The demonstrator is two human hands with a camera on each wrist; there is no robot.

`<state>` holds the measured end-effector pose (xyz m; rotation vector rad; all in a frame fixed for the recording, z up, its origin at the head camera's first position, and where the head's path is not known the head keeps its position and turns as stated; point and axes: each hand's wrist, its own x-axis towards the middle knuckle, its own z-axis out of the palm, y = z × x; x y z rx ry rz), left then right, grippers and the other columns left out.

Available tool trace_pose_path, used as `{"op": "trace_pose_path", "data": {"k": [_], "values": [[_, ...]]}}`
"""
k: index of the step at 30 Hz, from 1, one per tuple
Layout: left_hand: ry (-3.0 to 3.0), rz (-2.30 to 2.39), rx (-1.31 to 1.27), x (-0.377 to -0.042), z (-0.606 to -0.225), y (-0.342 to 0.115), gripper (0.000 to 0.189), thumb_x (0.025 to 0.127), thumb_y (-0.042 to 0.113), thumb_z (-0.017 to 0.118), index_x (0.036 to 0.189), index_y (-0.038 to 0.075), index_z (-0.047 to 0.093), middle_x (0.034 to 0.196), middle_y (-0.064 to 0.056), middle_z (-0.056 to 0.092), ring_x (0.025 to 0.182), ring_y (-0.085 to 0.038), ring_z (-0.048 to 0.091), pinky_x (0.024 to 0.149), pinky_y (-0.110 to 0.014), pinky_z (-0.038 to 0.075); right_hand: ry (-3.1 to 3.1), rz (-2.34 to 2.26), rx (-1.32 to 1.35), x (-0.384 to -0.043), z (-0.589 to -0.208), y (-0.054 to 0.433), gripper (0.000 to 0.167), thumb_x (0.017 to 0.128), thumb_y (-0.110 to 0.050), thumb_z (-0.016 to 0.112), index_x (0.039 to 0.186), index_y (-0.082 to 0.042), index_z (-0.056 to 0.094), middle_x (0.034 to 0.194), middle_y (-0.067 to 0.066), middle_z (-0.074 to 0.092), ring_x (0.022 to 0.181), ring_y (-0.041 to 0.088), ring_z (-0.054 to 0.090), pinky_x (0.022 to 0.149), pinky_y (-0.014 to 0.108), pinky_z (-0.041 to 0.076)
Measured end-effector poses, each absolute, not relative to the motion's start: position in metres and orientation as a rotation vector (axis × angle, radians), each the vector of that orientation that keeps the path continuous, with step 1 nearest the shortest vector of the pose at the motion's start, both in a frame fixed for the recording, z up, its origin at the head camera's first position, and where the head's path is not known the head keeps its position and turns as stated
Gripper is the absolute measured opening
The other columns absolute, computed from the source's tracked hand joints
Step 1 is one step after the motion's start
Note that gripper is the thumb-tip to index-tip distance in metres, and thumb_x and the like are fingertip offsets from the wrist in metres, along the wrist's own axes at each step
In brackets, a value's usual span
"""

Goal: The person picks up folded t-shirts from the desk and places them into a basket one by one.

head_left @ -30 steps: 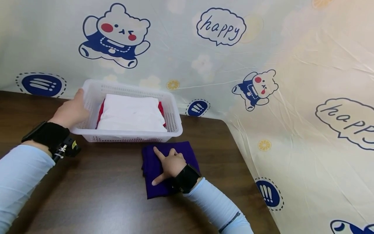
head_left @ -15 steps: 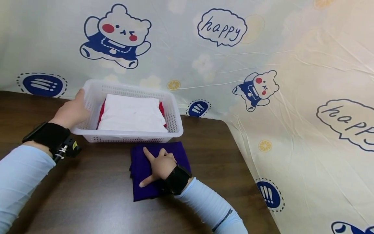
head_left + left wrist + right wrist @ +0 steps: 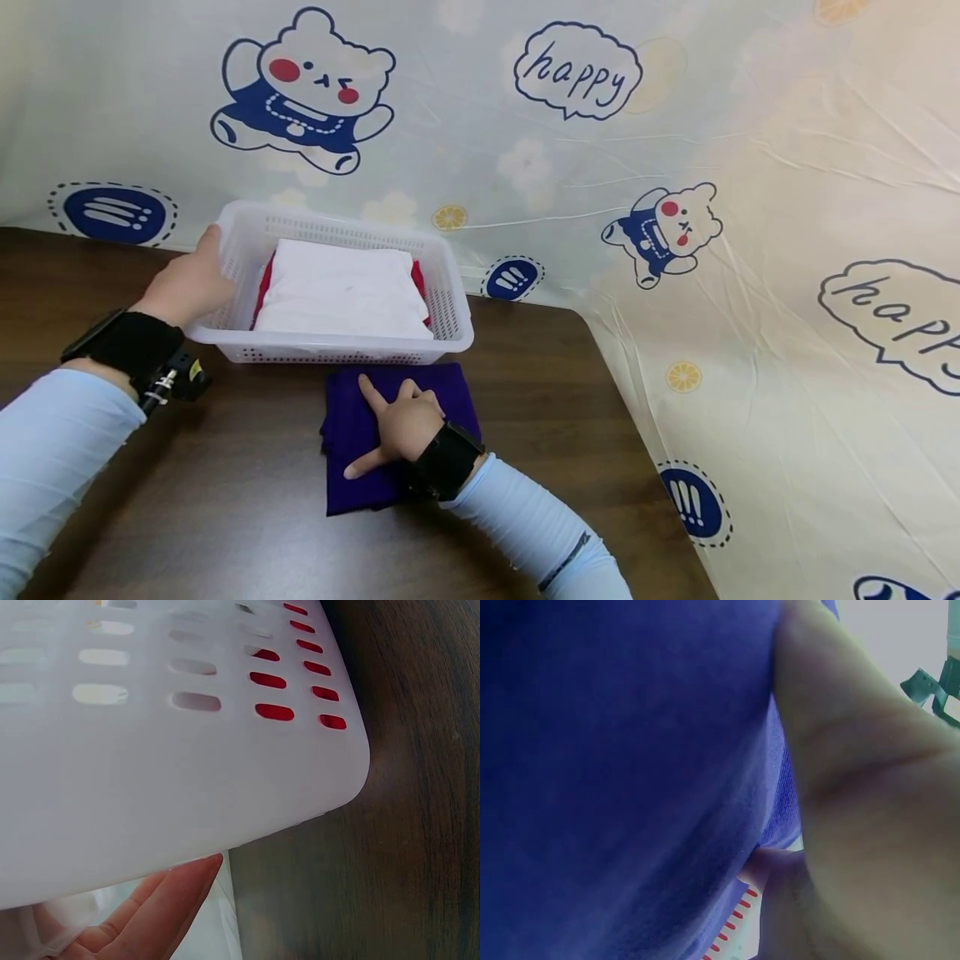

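In the head view, my left hand [image 3: 189,282] grips the left end of a white plastic basket [image 3: 345,346]. In the left wrist view its fingers [image 3: 169,907] show at the edge of the basket's perforated wall. A folded white cloth [image 3: 341,287] lies inside the basket, over red fabric [image 3: 264,292] that shows at both sides. Below the basket, a folded purple cloth [image 3: 352,433] rests on the table. My right hand [image 3: 405,429] presses on top of it, thumb and index finger spread. The right wrist view is filled by this purple cloth and part of the hand.
The dark wooden table [image 3: 247,500] runs under everything. Behind it and along its right side hangs a pale sheet [image 3: 480,125] printed with bears and lettering. The basket stands close to that sheet, at the table's back edge.
My right hand has slid the purple cloth leftward along the table, in front of the basket. The left hand and the basket have stayed in place.
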<state>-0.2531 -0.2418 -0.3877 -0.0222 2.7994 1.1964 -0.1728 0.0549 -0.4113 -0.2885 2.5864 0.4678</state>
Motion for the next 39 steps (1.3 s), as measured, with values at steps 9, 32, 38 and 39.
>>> {"op": "trace_pose_path", "data": {"k": [9,32,38,39], "values": [[2.810,1.181,-0.026,-0.251,-0.385,-0.240,0.092,0.100,0.007,0.051,0.155,0.003,-0.022,0.143,-0.048,0.021,0.107,-0.063,0.040,0.082,-0.079,0.043,2.601,0.551,-0.311,-0.167,-0.412,0.044,0.126,0.056,-0.097,0.059,0.154,-0.057,-0.011,0.141,0.008,0.041,0.109,0.027,0.053,0.076,0.034,0.054],[2.807,1.160,-0.038,-0.251,-0.382,-0.238,0.091,0.100,0.007,0.048,0.154,0.002,-0.024,0.143,-0.049,0.021,0.110,-0.064,0.039,0.085,-0.081,0.040,2.616,0.746,-0.437,-0.147,-0.417,0.005,0.124,0.057,-0.106,0.039,0.155,-0.052,-0.014,0.136,0.001,0.046,0.107,0.022,0.054,0.072,0.032,0.053],[2.805,1.158,-0.057,-0.252,-0.383,-0.238,0.090,0.100,0.006,0.048,0.154,0.002,-0.025,0.143,-0.050,0.020,0.110,-0.064,0.039,0.085,-0.081,0.040,2.612,0.784,-0.475,-0.143,-0.418,-0.002,0.125,0.057,-0.107,0.035,0.155,-0.050,-0.016,0.136,0.001,0.046,0.108,0.021,0.053,0.072,0.033,0.052],[2.805,1.161,-0.060,-0.252,-0.384,-0.238,0.090,0.100,0.006,0.048,0.154,0.002,-0.025,0.144,-0.050,0.020,0.110,-0.064,0.039,0.085,-0.081,0.040,2.614,0.790,-0.478,-0.143,-0.419,-0.003,0.125,0.056,-0.107,0.035,0.155,-0.050,-0.017,0.136,0.000,0.046,0.108,0.022,0.053,0.072,0.033,0.052]]}}
